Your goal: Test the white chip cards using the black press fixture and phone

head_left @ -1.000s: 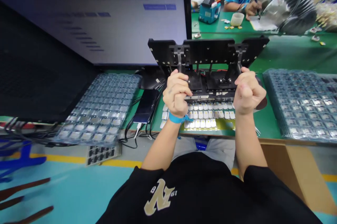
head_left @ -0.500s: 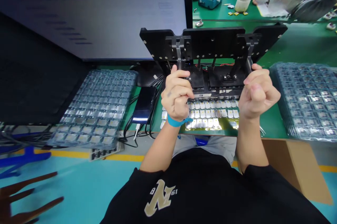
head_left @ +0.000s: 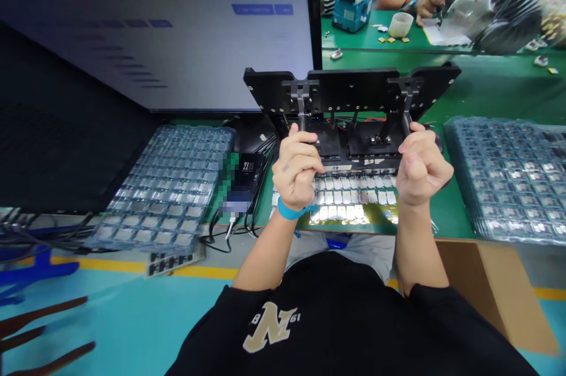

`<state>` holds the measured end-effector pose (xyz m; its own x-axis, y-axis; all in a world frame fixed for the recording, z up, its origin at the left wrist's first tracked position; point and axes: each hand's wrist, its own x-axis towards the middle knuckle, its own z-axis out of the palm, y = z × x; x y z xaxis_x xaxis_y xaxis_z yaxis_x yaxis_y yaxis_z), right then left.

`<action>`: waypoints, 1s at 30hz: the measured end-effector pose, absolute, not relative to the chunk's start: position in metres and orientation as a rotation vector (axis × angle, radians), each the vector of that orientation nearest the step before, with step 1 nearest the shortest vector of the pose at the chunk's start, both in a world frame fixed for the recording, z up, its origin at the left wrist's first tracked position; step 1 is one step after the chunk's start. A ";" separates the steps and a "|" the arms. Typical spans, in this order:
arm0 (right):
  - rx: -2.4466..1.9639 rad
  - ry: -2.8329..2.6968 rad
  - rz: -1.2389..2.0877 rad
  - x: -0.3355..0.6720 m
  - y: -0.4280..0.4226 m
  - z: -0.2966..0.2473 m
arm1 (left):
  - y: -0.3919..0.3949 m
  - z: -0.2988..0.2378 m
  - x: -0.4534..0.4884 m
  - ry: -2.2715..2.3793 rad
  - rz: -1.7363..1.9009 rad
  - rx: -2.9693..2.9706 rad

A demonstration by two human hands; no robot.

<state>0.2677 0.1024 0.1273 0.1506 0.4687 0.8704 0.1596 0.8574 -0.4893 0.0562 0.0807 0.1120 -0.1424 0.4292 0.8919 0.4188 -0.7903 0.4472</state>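
Nearest the camera, the person's two forearms rise from a black shirt toward the edge of the green bench [head_left: 481, 90]. The left hand [head_left: 295, 171], with a blue wristband [head_left: 289, 211] at the wrist, is curled into a fist around the lower end of the left lever [head_left: 302, 106] of a black clamp [head_left: 354, 88]. The right hand [head_left: 422, 167] is likewise balled tight at the foot of the right lever [head_left: 405, 105], though the grip itself is hidden inside the fingers. Between and just below the hands lies a sheet of small white squares [head_left: 354, 196], set in rows at the near edge of the bench and reaching under the front of the clamp. The clamp stands in the middle of the bench, its wide top plate tilted up behind the two levers. To the left a phone [head_left: 244, 178] lies beside a stack of clear trays [head_left: 170, 187], and a second stack of trays [head_left: 508, 175] sits to the right. A large monitor [head_left: 177, 40] stands behind on the left. Farther back, on another bench, a second person's hand [head_left: 427, 3] holds a pen near a white cup [head_left: 401, 23] and a blue device [head_left: 351, 9]
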 end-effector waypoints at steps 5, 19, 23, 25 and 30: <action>-0.529 -1.425 0.273 0.275 0.103 0.123 | 0.076 0.115 0.053 0.961 2.023 2.087; -0.392 -1.415 0.248 0.277 0.116 0.121 | 0.074 0.124 0.051 0.949 1.963 2.135; -0.347 -1.430 0.244 0.275 0.119 0.122 | 0.076 0.124 0.051 0.959 2.016 2.137; -0.339 -1.439 0.249 0.274 0.119 0.122 | 0.077 0.123 0.051 0.953 2.047 2.135; -0.340 -1.416 0.238 0.272 0.118 0.121 | 0.080 0.119 0.051 0.922 2.101 2.097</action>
<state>0.2721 0.1184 0.1214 0.1432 0.3604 0.9217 0.0394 0.9285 -0.3692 0.0513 0.0796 0.1191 -0.0894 0.4228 0.9018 0.3772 -0.8236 0.4236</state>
